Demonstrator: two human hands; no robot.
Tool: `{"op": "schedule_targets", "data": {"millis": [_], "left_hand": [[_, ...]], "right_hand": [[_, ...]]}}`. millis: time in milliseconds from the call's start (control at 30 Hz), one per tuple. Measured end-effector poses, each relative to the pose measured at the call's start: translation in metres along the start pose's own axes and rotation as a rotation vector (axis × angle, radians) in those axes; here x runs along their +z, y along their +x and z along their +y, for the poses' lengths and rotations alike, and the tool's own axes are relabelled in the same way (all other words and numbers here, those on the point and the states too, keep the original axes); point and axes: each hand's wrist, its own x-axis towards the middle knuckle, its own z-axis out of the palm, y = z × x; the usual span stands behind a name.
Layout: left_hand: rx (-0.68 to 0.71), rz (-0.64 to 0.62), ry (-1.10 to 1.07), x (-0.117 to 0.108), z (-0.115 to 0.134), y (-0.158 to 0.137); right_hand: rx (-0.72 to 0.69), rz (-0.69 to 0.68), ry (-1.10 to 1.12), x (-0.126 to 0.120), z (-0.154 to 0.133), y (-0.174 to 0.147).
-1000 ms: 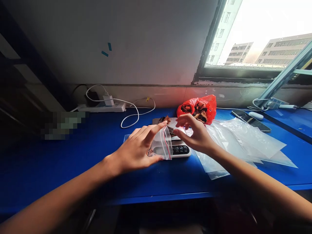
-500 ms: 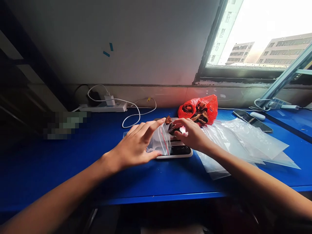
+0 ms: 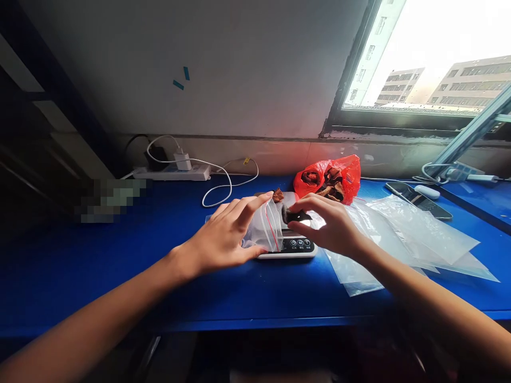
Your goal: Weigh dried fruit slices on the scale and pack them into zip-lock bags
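My left hand point(image 3: 227, 234) holds a clear zip-lock bag point(image 3: 261, 229) with a red seal line, its thumb below and fingers above, the mouth facing right. Between the thumb and fingers of my right hand point(image 3: 329, 223) is a dark dried piece point(image 3: 297, 215), just right of the bag's mouth. Both hands are over a small digital scale point(image 3: 299, 254) with round buttons along its front. Another brown dried piece point(image 3: 278, 195) shows behind the bag's upper edge. What lies inside the bag is hard to make out.
Behind the scale, an open red plastic bag point(image 3: 351, 178) holds several dried brown pieces. More clear bags point(image 3: 423, 229) lie spread at the right, near a phone point(image 3: 419, 200) and a white oval object point(image 3: 427, 191). A power strip point(image 3: 195, 172) with a white cable point(image 3: 229, 183) runs along the wall.
My right hand has shifted slightly right, away from the bag's mouth, with the dark piece in it. More of the scale's buttons show. My left hand keeps its hold on the bag.
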Motion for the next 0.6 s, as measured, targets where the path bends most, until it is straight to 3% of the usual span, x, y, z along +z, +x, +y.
{"op": "schedule_targets", "data": {"millis": [133, 267, 333, 467, 533, 600], "left_hand": [[0.04, -0.012, -0.092, 0.003, 0.003, 0.0], [0.095, 0.013, -0.182, 0.005, 0.006, -0.001], [0.116, 0.047, -0.223, 0.005, 0.005, -0.001], [0.097, 0.083, -0.269, 0.002, 0.003, 0.001], [0.067, 0.1, -0.273, 0.001, 0.001, 0.002], [0.041, 0.126, -0.27, 0.0, -0.001, 0.003]], "right_hand": [[-0.131, -0.081, 0.228, 0.006, -0.027, -0.002], [-0.161, -0.078, 0.286, 0.009, -0.034, -0.003], [-0.068, -0.001, 0.294, 0.008, -0.024, 0.0], [0.264, 0.139, 0.258, 0.013, 0.012, 0.018], [0.372, 0.08, 0.182, 0.022, 0.031, 0.029], [0.383, -0.008, 0.106, 0.034, 0.044, 0.037]]}}
